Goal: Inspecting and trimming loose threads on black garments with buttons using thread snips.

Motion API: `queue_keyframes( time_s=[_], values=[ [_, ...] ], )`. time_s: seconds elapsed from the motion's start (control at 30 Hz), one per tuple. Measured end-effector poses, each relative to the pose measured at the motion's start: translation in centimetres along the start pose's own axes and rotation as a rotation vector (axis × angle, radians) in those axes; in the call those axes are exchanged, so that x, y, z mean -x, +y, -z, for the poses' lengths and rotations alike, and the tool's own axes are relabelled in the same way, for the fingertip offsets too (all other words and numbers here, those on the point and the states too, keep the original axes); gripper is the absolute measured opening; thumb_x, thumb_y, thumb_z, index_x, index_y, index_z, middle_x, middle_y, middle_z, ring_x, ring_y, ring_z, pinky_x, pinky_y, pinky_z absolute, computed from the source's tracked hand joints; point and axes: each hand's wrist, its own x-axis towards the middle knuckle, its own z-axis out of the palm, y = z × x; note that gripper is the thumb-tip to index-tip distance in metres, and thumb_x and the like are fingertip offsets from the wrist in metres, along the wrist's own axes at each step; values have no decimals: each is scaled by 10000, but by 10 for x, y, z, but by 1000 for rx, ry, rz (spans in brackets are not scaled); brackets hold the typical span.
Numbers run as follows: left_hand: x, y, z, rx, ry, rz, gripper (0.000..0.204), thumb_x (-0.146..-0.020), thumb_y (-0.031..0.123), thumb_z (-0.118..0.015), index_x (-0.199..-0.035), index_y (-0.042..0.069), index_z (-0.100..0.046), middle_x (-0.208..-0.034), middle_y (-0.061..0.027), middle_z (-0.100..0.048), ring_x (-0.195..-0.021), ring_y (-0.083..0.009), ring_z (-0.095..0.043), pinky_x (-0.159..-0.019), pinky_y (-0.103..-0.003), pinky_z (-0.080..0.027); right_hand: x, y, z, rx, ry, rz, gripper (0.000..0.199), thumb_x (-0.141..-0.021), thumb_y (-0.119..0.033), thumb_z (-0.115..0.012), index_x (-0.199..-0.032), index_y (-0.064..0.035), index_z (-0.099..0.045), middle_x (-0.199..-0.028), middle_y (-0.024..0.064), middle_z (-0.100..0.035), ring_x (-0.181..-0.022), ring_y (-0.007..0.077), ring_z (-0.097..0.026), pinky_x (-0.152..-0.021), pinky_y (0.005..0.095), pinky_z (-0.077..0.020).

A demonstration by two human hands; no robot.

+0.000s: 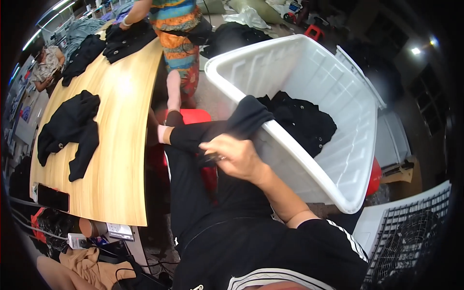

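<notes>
My right hand (235, 155) is closed in front of my lap, its fingers curled round a small dark thing that I cannot make out. Just beyond it, a smeared piece of black cloth (247, 117) lies over the near rim of a white plastic bin (304, 159). Inside the bin rests a black garment (304, 123) with shiny round buttons or snaps; whether the cloth on the rim belongs to it I cannot tell. My left hand does not show.
Left of me stands a wooden-topped table (118, 145) with a black garment (72, 128) and a phone (53, 198). A person in patterned clothes (176, 34) handles black garments at its far end. A red stool (195, 116) and a fan (411, 241) are nearby.
</notes>
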Motion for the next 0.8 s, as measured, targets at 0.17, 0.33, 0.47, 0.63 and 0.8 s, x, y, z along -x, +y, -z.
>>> queue_keyframes(
  time_s=[0.17, 0.33, 0.47, 0.63, 0.8],
  values=[
    [5, 4, -2, -2, 14, -19, 499, -973, 188, -498, -1437, 58, -365, -1440, -169, -455, -1309, -300, -460, -1136, -461, -330, -20, 28, 52, 579, 85, -139, 394, -685, -29, -627, -1071, -95, -668, -879, 91, -636, -723, 288, -664, -620, 379, -543],
    [6, 10, -3, -26, 34, -73, 486, -979, 211, -490, -1433, 77, -380, -1441, -151, -461, -1322, -292, -446, -1143, -466, -316, -41, 70, 92, 814, 9, -615, 412, -817, -417, -667, -958, -32, -705, -952, 185, -684, -850, 366, -682, -774, 453, -536],
    [-1, 17, 0, -52, 57, -152, 476, -984, 230, -484, -1430, 92, -392, -1442, -137, -466, -1332, -286, -434, -1149, -470, -305, -42, 101, 96, 398, -276, -978, 725, -655, -696, -680, -752, 22, -711, -760, 198, -687, -771, 322, -688, -728, 401, -512],
    [-6, 34, 9, -102, 82, -247, 465, -990, 254, -477, -1427, 112, -407, -1443, -119, -472, -1345, -279, -420, -1157, -475, -292, -28, 132, 94, 402, -250, -873, 704, -592, -673, -759, -610, 21, -647, -610, 146, -600, -548, 219, -587, -555, 369, -465],
    [-5, 60, 32, -173, 120, -361, 454, -996, 278, -469, -1424, 131, -422, -1444, -102, -478, -1357, -271, -406, -1164, -480, -278, -18, 149, 95, -267, -111, -974, 451, -741, -340, -825, -927, 47, -687, -860, 67, -690, -739, 123, -624, -669, 266, -486]
  ],
)
